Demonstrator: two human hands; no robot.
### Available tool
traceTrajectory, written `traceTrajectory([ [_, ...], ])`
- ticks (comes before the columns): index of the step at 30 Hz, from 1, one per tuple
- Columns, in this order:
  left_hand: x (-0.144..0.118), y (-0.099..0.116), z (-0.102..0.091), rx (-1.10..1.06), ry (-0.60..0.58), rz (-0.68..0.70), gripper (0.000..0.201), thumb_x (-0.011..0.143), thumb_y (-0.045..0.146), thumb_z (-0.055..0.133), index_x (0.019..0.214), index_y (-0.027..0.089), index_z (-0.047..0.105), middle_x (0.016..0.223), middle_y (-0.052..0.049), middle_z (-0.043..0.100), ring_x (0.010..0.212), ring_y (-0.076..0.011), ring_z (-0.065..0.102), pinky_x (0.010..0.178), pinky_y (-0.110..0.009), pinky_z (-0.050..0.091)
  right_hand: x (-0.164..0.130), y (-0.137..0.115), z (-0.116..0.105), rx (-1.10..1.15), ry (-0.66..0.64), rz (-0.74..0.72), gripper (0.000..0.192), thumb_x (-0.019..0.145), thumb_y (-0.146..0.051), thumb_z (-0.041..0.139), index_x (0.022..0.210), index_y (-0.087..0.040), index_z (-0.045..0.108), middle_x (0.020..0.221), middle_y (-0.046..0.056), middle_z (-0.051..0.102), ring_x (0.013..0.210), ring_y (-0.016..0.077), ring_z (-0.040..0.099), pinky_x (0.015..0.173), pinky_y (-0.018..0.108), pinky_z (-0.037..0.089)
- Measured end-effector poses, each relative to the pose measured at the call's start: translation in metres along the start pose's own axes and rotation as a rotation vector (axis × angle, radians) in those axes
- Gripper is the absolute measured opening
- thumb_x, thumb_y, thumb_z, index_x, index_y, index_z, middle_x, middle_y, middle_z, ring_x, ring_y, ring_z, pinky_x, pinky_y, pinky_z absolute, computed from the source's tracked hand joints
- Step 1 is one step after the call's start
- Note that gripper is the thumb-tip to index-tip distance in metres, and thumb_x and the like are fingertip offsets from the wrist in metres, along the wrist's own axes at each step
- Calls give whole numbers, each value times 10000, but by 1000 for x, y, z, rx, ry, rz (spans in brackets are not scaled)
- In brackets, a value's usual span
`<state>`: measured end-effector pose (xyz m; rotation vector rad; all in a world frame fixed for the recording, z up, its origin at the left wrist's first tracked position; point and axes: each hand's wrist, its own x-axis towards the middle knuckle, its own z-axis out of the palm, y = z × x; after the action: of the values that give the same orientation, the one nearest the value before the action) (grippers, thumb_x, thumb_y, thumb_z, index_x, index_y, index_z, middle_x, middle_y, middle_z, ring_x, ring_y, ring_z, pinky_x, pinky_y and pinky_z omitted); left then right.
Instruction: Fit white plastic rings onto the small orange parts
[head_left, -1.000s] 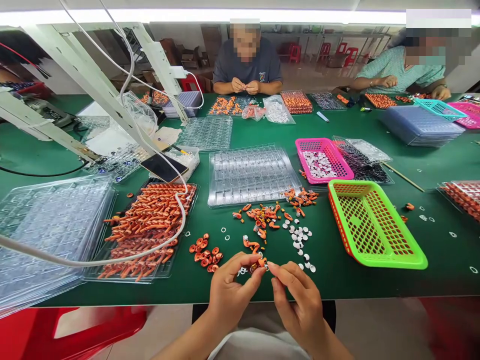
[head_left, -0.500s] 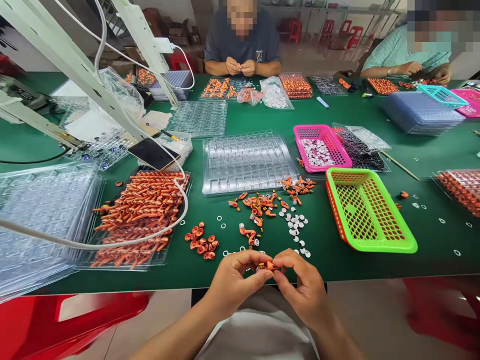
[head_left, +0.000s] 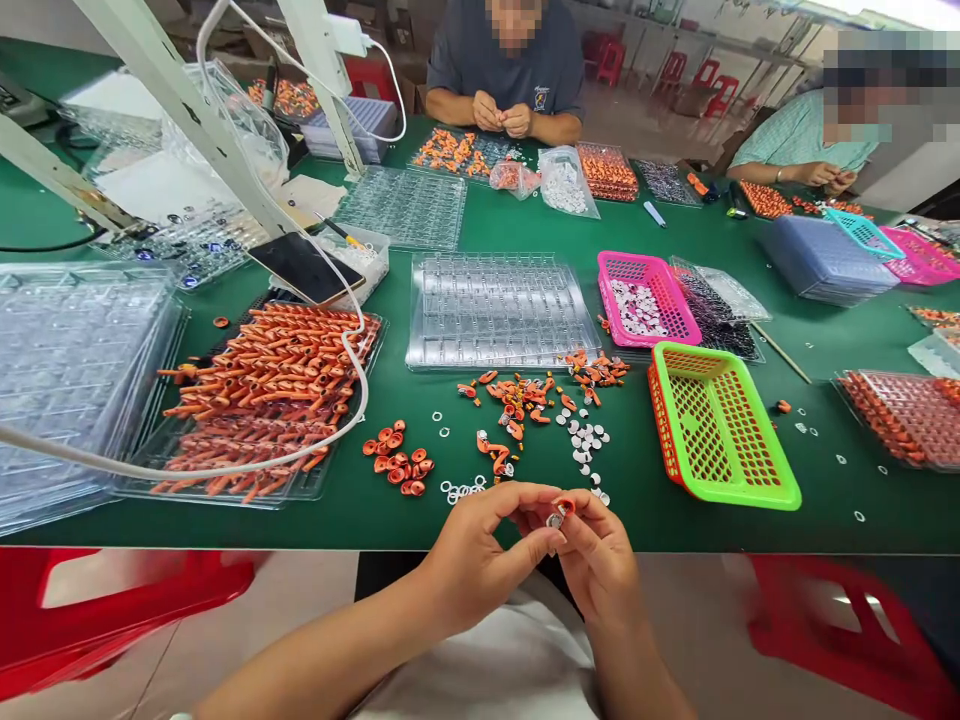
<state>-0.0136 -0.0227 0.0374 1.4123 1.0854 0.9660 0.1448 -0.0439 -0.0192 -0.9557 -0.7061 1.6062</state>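
Observation:
My left hand (head_left: 480, 560) and my right hand (head_left: 606, 565) meet at the table's front edge, fingertips pinched together. Between them is a small orange part (head_left: 567, 507) with a silvery-white round face; fingers cover much of it. Just beyond lie loose white rings (head_left: 463, 490), orange cup-shaped caps (head_left: 401, 465), small white discs (head_left: 587, 437) and a scatter of curved orange pieces (head_left: 517, 402).
Clear plastic trays (head_left: 499, 315) lie ahead. A green basket (head_left: 765, 470) stands right, near a pink basket (head_left: 613, 322) of white pieces. Left are a tray of orange tubes (head_left: 277, 370), a phone (head_left: 306, 268) and a drooping white cable (head_left: 247, 465). Two people sit opposite.
My hands have turned the orange part, so its pale round face now shows. The right hand is more upright and closer to the left. The camera view has shifted and tilted slightly.

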Motion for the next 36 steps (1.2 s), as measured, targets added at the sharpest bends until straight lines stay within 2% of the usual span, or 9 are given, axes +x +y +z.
traceTrajectory([
  [6, 0, -2, -1, -44, 26, 3, 211, 807, 209, 709, 1016, 182, 735, 842, -48, 771, 736, -167, 704, 700, -256, 588, 0, 1, 5, 82, -7, 85, 165, 818, -360, 746, 869, -214, 688, 804, 35, 657, 745, 174, 615, 656, 303, 519],
  [16, -3, -4, -3, -54, 35, -25, 213, 803, 203, 712, 1014, 186, 736, 839, -47, 766, 735, -174, 700, 705, -271, 596, 0, 2, 7, -14, 4, 88, 219, 826, -406, 721, 882, -207, 649, 802, 53, 630, 800, 210, 620, 711, 351, 535],
  [25, -3, -6, -3, -61, 36, -29, 222, 800, 173, 711, 1021, 186, 734, 851, -35, 767, 749, -154, 698, 712, -234, 581, 1, 4, 5, 24, -13, 97, 190, 825, -388, 726, 872, -216, 661, 806, 43, 655, 767, 196, 626, 602, 291, 497],
  [36, -3, -6, -3, -73, 43, -54, 224, 790, 182, 712, 1012, 184, 739, 844, -44, 768, 749, -164, 693, 717, -257, 579, 0, 4, 6, 99, -34, 100, 111, 852, -327, 724, 895, -227, 700, 847, 35, 693, 774, 174, 634, 633, 285, 496],
])
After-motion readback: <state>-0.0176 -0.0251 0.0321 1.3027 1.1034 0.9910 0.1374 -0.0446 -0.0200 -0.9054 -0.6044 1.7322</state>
